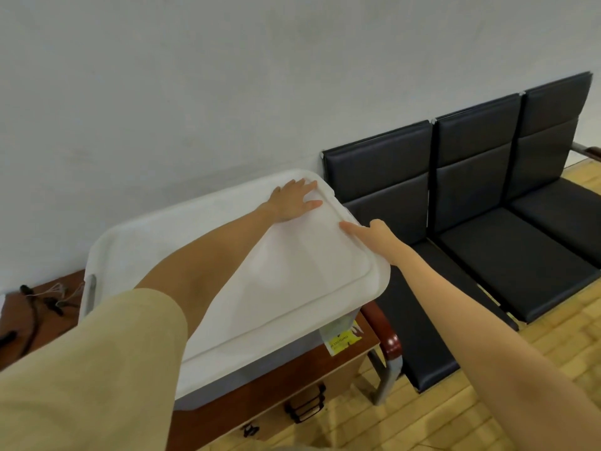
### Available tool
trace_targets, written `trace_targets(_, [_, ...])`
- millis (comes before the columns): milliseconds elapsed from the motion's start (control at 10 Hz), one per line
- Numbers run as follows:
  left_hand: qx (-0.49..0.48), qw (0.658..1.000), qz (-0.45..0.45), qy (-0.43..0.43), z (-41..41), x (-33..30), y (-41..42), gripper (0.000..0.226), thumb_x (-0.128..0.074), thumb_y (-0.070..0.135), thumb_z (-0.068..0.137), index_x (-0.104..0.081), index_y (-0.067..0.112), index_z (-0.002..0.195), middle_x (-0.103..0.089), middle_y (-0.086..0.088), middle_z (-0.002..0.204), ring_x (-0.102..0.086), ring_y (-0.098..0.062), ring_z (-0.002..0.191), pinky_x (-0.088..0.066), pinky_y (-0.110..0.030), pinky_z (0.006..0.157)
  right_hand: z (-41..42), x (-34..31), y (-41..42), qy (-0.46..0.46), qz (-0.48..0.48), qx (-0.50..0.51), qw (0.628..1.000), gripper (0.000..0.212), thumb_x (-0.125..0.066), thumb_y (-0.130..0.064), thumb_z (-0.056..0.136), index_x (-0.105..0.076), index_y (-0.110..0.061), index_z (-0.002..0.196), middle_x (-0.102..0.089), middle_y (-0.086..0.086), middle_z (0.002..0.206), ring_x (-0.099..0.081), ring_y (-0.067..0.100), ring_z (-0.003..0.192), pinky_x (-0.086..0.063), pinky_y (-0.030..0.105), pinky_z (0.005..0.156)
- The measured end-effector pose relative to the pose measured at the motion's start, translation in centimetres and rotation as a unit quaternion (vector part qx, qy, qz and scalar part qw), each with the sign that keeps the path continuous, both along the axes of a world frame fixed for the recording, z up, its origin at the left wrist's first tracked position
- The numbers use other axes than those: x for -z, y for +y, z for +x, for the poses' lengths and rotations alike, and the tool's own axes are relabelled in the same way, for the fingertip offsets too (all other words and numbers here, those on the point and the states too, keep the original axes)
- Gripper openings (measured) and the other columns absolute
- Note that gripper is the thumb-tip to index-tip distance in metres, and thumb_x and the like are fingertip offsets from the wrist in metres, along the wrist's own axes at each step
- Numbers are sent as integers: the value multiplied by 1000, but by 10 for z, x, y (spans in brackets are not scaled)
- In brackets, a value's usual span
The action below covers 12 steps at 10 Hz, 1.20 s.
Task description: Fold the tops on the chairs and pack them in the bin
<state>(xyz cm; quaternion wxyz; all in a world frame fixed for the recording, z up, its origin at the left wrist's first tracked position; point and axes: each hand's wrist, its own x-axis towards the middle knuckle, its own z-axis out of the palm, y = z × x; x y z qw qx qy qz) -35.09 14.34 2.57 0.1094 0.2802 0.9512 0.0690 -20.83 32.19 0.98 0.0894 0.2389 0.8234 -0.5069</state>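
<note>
Fingers [310, 187] of two hands are spread flat on one white lid [292, 281] capping one bin [247, 372] at frame centre; three black chairs [481, 203] are lined at right.

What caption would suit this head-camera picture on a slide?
Both hands, left and right, press the white lid onto the bin beside the empty black chairs.

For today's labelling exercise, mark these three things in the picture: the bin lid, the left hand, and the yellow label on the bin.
bin lid [292, 275], head view, bare middle of its top.
left hand [291, 203], head view, back of the hand.
yellow label [340, 341], head view, middle of the sticker.
</note>
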Motion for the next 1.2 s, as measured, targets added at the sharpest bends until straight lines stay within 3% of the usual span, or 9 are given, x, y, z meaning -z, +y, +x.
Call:
trace_targets(100, [3, 1000, 8, 7, 1, -2, 0, 65, -34, 57, 97, -16, 29, 153, -14, -1, 161, -13, -23, 147, -15, -46, 118, -4, 3, 0, 59, 67, 0, 996, 61, -68, -53, 82, -48, -7, 116, -53, 6, 104, -52, 13, 82, -40, 22, 62])
trace_targets(200, [5, 1000, 13, -3, -1, -3, -2, 65, -35, 57, 97, -16, 31, 153, -14, -1, 161, -13, -22, 148, -14, -44, 119, -7, 7, 1, 79, 113, -5, 990, 56, -68, -53, 81, -54, -4, 107, -58, 12, 101, -53, 15, 78, -43, 25, 61])
trace_targets(300, [12, 1000, 11, -15, -5, -3, -3, 64, -35, 56, 98, -15, 31, 153, -12, 0, 162, -12, -21, 148, -12, -43, 119, -9, 6, 0, 91, 102, -40, 990, 49, -64, -46, 87, -60, 1, 103, -63, 18, 95, -55, 20, 77, -48, 32, 69])
trace_targets(400, [14, 1000, 14, -18, -6, -4, -4, 63, -36, 54, 98, -15, 30, 153, -12, 0, 162, -12, -21, 148, -12, -41, 120, -9, 3, 0, 71, 93, -89, 989, 42, -55, -44, 93, -60, -4, 105, -63, 10, 94, -61, 23, 86, -48, 29, 73])
trace_targets(600, [11, 1000, 11, -11, -4, -4, -3, 62, -37, 53, 99, -16, 30, 153, -13, -2, 161, -12, -22, 148, -14, -41, 119, -9, -2, -4, 81, 114, -109, 984, 42, -49, -40, 97, -59, -2, 111, -65, 16, 105, -62, 33, 97, -51, 46, 91])
trace_targets(800, [9, 1000, 23, -10, -2, -4, -3, 62, -37, 52, 99, -17, 30, 153, -14, -2, 161, -13, -22, 148, -14, -42, 118, -8, -4, -7, 80, 191, -135, 969, 32, -44, -37, 101, -55, -7, 103, -58, 7, 91, -56, 21, 80, -49, 36, 80])
trace_targets(1000, [13, 1000, 6, -17, 3, -8, -3, 61, -33, 52, 100, -15, 30, 154, -12, -3, 162, -11, -23, 148, -14, -43, 118, -6, -4, -8, 71, 241, -153, 956, 38, -38, -40, 102, -52, -8, 115, -62, 9, 101, -61, 24, 86, -53, 40, 81])
trace_targets(1100, [0, 999, 33, 13, 9, -7, -10, 60, -33, 50, 101, -15, 29, 154, -12, -3, 162, -13, -23, 148, -14, -44, 119, -5, -4, -10, 61, 255, -151, 953, 43, -38, -43, 101, -47, -10, 127, -62, 9, 109, -62, 24, 91, -54, 42, 83])
trace_targets(1200, [-62, 989, 125, 52, 21, -9, -35, 60, -35, 47, 101, -18, 25, 154, -17, -4, 161, -16, -23, 147, -17, -40, 118, -5, -10, -9, 83, 315, -128, 937, 55, -44, -42, 99, -33, -7, 140, -55, 14, 124, -57, 29, 107, -50, 42, 90])
